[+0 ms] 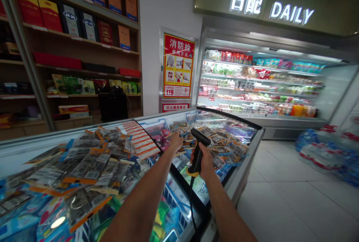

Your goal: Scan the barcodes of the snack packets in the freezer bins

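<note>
My right hand is closed round the grip of a black handheld barcode scanner with a yellow base, its cable hanging down; the scanner head points away over the freezer lid. My left hand reaches out and rests on the small packets spread on the glass top of a chest freezer; its fingers are curled on a packet. Many clear packets with orange and blue edges cover the lid to the left.
Wooden shelves with boxed goods stand behind the freezer. A red fire-hydrant notice hangs on the wall. An open refrigerated case lines the back. Shrink-wrapped bottle packs sit on the tiled floor at right.
</note>
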`<control>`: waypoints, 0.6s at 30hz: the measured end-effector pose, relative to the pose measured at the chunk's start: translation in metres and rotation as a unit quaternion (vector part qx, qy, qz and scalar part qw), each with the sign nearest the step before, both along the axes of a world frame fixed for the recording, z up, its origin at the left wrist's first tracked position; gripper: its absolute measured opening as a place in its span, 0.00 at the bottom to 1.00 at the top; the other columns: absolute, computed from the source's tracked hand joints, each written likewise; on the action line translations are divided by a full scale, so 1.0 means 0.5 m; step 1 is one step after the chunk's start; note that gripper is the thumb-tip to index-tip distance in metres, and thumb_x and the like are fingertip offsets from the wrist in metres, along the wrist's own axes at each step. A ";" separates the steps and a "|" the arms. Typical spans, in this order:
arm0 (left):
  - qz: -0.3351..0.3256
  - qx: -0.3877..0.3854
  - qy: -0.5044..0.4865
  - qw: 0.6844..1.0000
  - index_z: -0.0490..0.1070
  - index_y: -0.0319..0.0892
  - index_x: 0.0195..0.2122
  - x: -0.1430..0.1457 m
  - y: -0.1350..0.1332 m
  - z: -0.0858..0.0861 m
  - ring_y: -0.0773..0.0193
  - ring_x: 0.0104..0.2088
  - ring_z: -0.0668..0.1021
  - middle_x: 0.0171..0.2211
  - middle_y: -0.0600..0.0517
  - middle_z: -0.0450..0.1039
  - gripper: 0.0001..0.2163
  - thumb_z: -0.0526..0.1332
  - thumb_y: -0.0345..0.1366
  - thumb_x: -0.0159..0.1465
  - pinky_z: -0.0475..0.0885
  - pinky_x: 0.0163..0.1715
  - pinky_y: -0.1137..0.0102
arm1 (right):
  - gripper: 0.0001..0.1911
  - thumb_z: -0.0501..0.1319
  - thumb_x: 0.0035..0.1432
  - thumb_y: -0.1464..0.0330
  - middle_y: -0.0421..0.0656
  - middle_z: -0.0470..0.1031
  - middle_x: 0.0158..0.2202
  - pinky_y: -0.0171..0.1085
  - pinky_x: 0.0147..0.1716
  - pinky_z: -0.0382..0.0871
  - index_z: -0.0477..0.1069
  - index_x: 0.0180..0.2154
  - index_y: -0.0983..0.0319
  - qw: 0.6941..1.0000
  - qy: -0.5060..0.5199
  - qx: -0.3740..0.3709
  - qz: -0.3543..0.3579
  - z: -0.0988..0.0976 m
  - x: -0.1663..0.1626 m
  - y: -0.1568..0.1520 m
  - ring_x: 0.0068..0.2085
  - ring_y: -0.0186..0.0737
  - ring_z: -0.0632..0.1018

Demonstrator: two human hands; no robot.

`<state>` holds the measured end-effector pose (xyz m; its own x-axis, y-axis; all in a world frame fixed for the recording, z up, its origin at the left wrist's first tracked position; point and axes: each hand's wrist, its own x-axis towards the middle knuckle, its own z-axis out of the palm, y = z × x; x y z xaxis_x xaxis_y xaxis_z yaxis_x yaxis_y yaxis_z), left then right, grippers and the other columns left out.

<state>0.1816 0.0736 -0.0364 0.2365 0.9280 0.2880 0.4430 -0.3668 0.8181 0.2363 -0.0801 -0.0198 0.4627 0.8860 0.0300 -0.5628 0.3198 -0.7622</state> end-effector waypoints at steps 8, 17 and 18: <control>0.097 0.012 0.093 0.991 0.53 0.43 0.55 -0.016 -0.004 -0.029 0.50 0.58 0.50 0.59 0.43 0.46 0.26 0.49 0.46 0.56 0.51 0.52 0.58 | 0.14 0.59 0.42 0.59 0.35 0.65 0.14 0.28 0.09 0.56 0.63 0.27 0.63 0.999 0.030 -0.001 -0.018 -0.004 -0.002 -0.010 0.11 0.27 0.63; 0.006 0.074 0.093 0.993 0.60 0.51 0.50 0.116 0.036 -0.039 0.49 0.58 0.49 0.57 0.47 0.52 0.19 0.50 0.44 0.57 0.49 0.50 0.51 | 0.15 0.59 0.43 0.59 0.34 0.65 0.15 0.28 0.10 0.58 0.64 0.31 0.62 0.998 0.025 0.032 -0.055 -0.011 0.029 0.004 0.14 0.30 0.67; -0.011 0.079 0.084 0.993 0.60 0.50 0.50 0.127 0.037 -0.032 0.49 0.58 0.49 0.56 0.47 0.54 0.19 0.50 0.43 0.57 0.49 0.50 0.51 | 0.15 0.59 0.43 0.59 0.34 0.65 0.15 0.28 0.10 0.58 0.64 0.31 0.62 0.998 0.023 0.033 -0.056 -0.013 0.031 0.005 0.14 0.30 0.67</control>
<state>0.2450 0.0920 -0.0524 0.3142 0.8684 0.3835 0.5589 -0.4958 0.6647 0.2518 -0.0774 -0.0262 0.5614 0.8251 0.0628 -0.5547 0.4316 -0.7113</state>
